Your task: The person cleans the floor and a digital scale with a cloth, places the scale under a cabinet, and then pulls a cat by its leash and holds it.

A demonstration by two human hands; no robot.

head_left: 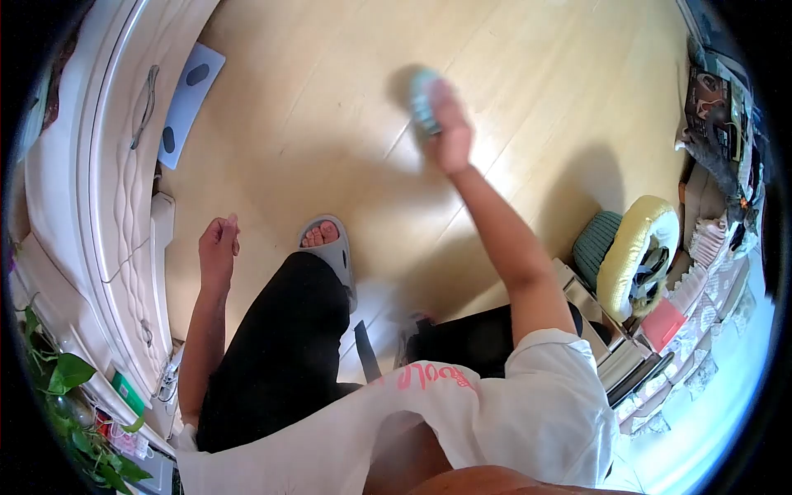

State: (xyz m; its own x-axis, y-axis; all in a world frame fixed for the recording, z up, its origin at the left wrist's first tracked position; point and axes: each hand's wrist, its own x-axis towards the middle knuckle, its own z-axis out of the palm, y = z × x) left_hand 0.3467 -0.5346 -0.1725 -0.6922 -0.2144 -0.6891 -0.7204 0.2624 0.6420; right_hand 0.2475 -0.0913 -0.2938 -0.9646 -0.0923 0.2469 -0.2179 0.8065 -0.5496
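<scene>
My right hand (pixel 453 140) is stretched out over the wooden floor, its fingers closed on a small teal-and-white striped object (pixel 423 103). Motion blur hides the object's exact kind. A dark shadow lies just beside it on the boards. My left hand (pixel 218 247) hangs near the pale cabinet, fingers curled in and thumb pointing up, with nothing visible in it. Closest to that hand are the cabinet's lower edge and my slippered foot.
The pale cabinet (pixel 124 190) runs along the left, with a white bathroom-scale-like panel (pixel 189 103) leaning by it. A grey slipper (pixel 337 252) is on my foot. At right stand a yellow ring cushion (pixel 620 262), a green knitted item (pixel 596 247) and boxes. A leafy plant (pixel 70 374) is lower left.
</scene>
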